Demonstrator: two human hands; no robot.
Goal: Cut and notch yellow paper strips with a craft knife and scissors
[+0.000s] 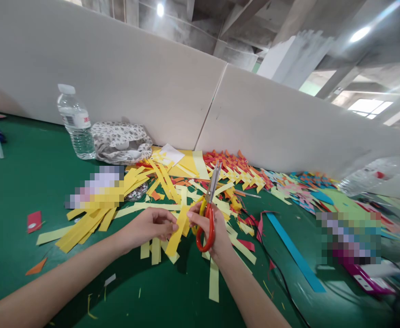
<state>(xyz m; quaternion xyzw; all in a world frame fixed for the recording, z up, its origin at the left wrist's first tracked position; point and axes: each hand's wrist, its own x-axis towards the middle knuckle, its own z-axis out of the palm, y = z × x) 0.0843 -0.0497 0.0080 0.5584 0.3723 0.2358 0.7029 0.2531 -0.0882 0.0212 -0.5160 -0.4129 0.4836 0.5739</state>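
Observation:
My left hand (155, 224) pinches a short yellow paper strip (176, 237) between thumb and fingertips. My right hand (219, 230) grips scissors (209, 228) by their red and yellow handles, blades pointing up and away from me. The right thumb and fingertips are close to the strip's upper end; whether they touch it I cannot tell. Beneath both hands lie scattered pale yellow strips (214, 282). Left of my left hand is a pile of longer yellow strips (93, 221), partly on a blurred-out object.
A water bottle (75, 120) and a patterned pouch (121, 142) stand against the white partition (134, 77). Woven red-and-yellow paper pieces (235, 168) lie at the back. A black cable (281, 278) and a blue strip (295, 253) lie on the right of the green table (131, 296).

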